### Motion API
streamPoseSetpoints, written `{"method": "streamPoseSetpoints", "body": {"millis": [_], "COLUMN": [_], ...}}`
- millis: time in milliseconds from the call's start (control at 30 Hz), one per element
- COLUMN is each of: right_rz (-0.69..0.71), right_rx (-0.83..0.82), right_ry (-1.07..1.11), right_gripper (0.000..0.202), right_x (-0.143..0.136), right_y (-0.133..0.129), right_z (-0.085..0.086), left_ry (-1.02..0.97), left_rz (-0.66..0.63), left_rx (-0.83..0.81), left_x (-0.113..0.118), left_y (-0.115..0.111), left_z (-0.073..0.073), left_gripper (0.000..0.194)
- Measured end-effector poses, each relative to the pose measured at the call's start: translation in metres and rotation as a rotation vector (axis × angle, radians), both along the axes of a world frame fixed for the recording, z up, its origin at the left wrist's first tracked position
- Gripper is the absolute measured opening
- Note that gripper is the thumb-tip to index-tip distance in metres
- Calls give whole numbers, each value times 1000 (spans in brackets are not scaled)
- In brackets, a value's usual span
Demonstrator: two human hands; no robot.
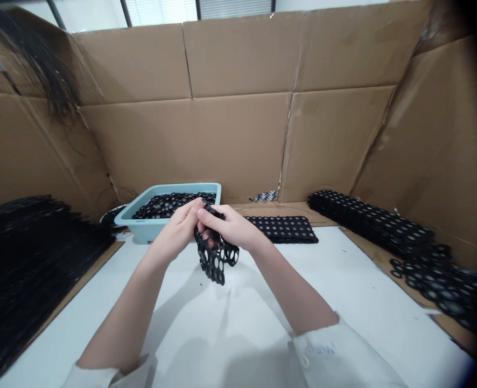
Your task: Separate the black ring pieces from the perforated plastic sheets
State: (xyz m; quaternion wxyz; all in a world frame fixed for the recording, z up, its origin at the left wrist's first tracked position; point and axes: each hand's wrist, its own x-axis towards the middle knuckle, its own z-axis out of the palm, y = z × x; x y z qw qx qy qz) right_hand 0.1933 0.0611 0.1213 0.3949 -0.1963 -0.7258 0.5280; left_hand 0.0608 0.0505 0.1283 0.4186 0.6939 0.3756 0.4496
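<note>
Both hands meet above the white table (222, 334), near the middle of the view. My left hand (184, 223) is closed on the upper part of a black perforated strip (215, 264). My right hand (232, 225) also grips the strip, its thumb beside my left fingers. The lower part of the strip hangs down, folded and curled, showing rows of round holes. Behind my left hand stands a light blue bin (144, 229) holding many black ringed pieces (169, 203).
A flat black dotted sheet (285, 229) lies behind my right hand. Stacked dotted strips (371, 218) and loose ones (444, 280) line the right side. A large black pile (32, 258) fills the left. Cardboard walls (238, 134) enclose the table.
</note>
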Motion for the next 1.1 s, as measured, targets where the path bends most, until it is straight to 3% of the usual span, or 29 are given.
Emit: {"method": "streamPoseSetpoints", "body": {"millis": [167,367,433,567,700,800,900,1000,1100], "right_rz": [27,46,29,-33,-176,-268,-265,-262,-354], "right_rx": [-105,-133,-118,72,188,183,208,250,293], "right_ry": [97,149,131,13,-33,-89,-164,-153,-58], "right_gripper": [38,34,33,31,36,46,52,49,40], "right_x": [-1,-4,-4,4,21,32,38,42,46], "right_y": [1,1,1,1,5,8,8,8,9], "right_z": [-1,-2,-2,4,9,10,11,14,16], "left_ry": [-75,-20,55,317,471,539,606,678,724], "left_rz": [-8,40,136,488,658,668,617,550,511], "left_rx": [-55,40,154,479,563,573,573,553,547], "left_x": [0,0,-1,-6,-16,-19,-18,-16,-16], "left_y": [0,-1,-2,-8,-11,-11,-11,-12,-13], "left_z": [0,3,4,11,16,17,17,17,16], "left_gripper": [37,33,33,31,29,29,30,28,28]}}
